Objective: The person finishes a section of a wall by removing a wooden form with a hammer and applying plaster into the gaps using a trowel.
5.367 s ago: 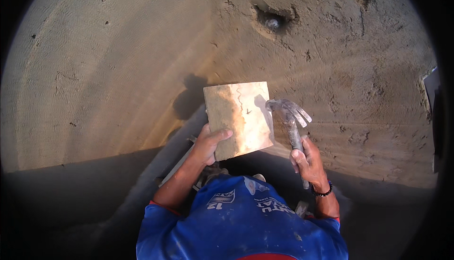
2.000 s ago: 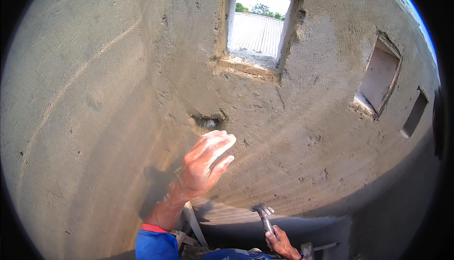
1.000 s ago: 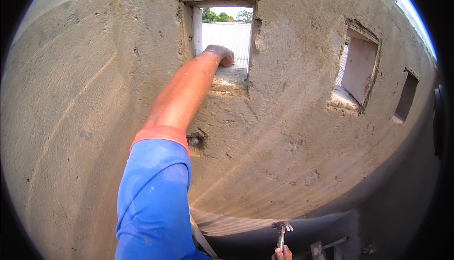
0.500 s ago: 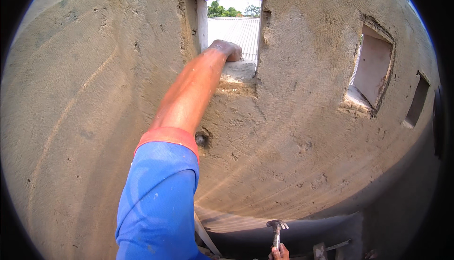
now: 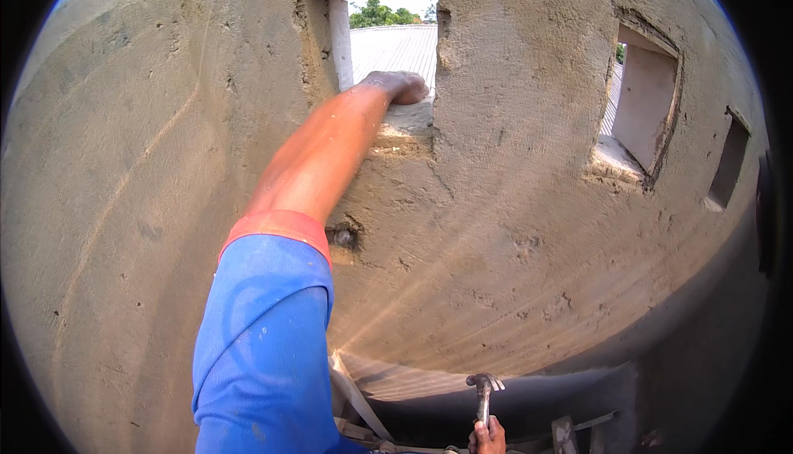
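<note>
My left arm, in a blue sleeve with a red cuff, stretches up to a small square window opening point(image 5: 329, 41) in a rough plastered wall. There my left hand point(image 5: 401, 87) is closed and curled over the window sill point(image 5: 405, 128); its fingertips are hidden. Low in the picture, my right hand point(image 5: 488, 437) is wrapped around the handle of a claw hammer point(image 5: 483, 384). The hammer stands upright with its head at the top and its claw toward the right, apart from the wall.
Two more openings, a wider one point(image 5: 648, 111) and a narrow one point(image 5: 728, 163), lie to the right. A round hole point(image 5: 344, 237) sits beside my forearm. Wooden boards point(image 5: 359, 396) and timber pieces point(image 5: 564, 436) are below. Corrugated roofing point(image 5: 396, 49) shows through the opening.
The view has shifted slightly, so the openings sit a little farther left. My left hand stays at the sill and my right hand still holds the hammer.
</note>
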The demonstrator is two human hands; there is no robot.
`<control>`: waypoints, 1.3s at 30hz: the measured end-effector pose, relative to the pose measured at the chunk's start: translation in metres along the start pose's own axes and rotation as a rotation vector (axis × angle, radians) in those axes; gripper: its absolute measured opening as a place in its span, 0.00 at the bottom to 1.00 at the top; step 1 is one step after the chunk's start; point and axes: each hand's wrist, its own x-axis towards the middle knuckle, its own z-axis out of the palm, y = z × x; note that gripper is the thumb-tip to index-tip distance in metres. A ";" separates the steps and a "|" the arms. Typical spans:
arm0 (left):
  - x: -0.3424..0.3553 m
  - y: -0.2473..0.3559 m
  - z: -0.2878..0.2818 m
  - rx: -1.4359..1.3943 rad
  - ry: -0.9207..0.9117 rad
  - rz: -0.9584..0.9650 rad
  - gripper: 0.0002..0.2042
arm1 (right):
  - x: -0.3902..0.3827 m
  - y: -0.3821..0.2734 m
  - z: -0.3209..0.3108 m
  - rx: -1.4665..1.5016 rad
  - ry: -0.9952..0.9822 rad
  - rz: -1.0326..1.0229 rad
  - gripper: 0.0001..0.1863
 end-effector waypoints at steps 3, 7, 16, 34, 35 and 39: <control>-0.003 -0.006 0.007 0.018 -0.022 -0.014 0.20 | 0.000 0.015 -0.005 -0.052 0.026 -0.016 0.12; -0.002 -0.004 0.007 0.015 -0.009 0.003 0.20 | -0.004 0.022 -0.010 -0.013 0.011 0.040 0.11; 0.006 -0.006 0.008 0.033 0.028 0.050 0.19 | 0.007 0.002 -0.005 0.027 -0.016 0.124 0.11; -0.010 -0.014 -0.025 -0.037 0.465 0.228 0.19 | 0.026 0.008 0.001 0.092 -0.119 0.096 0.12; -0.012 -0.015 -0.024 -0.053 0.470 0.210 0.21 | 0.025 0.007 0.003 0.097 -0.121 0.111 0.12; -0.017 -0.008 -0.030 -0.039 0.381 0.136 0.21 | 0.021 0.009 0.003 0.079 -0.131 0.053 0.12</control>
